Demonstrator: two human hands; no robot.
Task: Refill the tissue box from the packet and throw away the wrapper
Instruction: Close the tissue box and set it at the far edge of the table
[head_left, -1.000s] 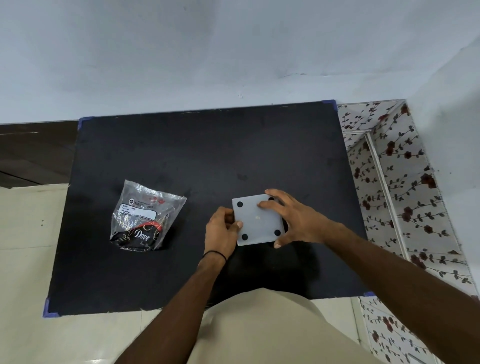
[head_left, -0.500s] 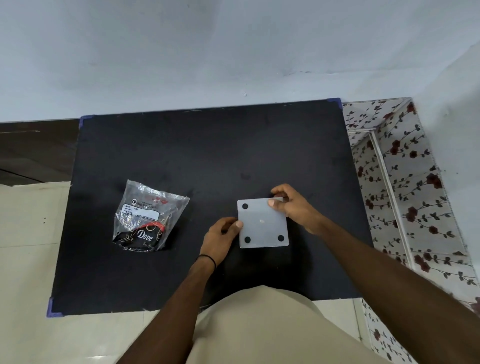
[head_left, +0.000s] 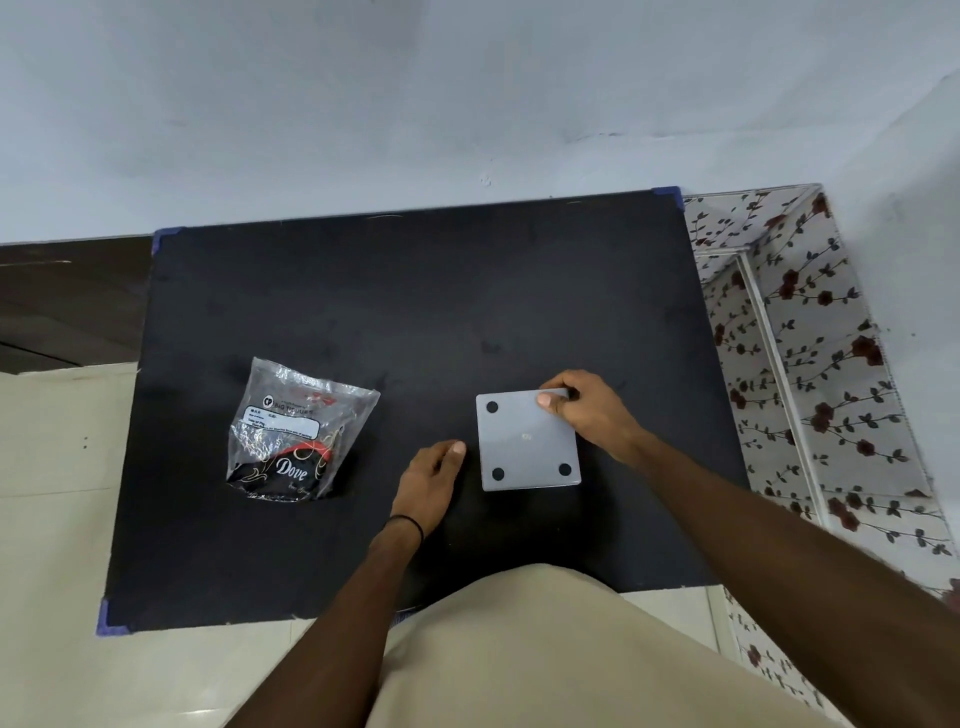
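**Right hand on the box, left hand idle beside it**

Far left on the black desk (head_left: 415, 291) lies the packet (head_left: 298, 434), a crinkled clear wrapper with a white label near its top and a dark band reading "Dove" along its near end. It lies flat, well apart from both hands, and nobody is touching it.

Moving right, the left arm reaches in from the near edge, a thin black band (head_left: 405, 522) round the wrist. The left hand (head_left: 428, 480) rests low over the desk with its back upward and its thumb pointing toward the box. The thumb tip stops just beside the box's left edge, a sliver of dark desk showing between them. Its grip is released; it holds nothing.

Next comes the tissue box (head_left: 527, 441), a pale grey square sitting right of centre on the desk. Black round dots mark three corners of its upper face.

The fourth, far-right corner lies under the right hand (head_left: 587, 410). That arm comes in from the lower right. The thumb presses on the top face and the fingers curl over the far edge, so this grip is grasping the tissue box at that corner.

Beyond the desk's right edge is a white surface (head_left: 810, 364) printed with dark red flowers.
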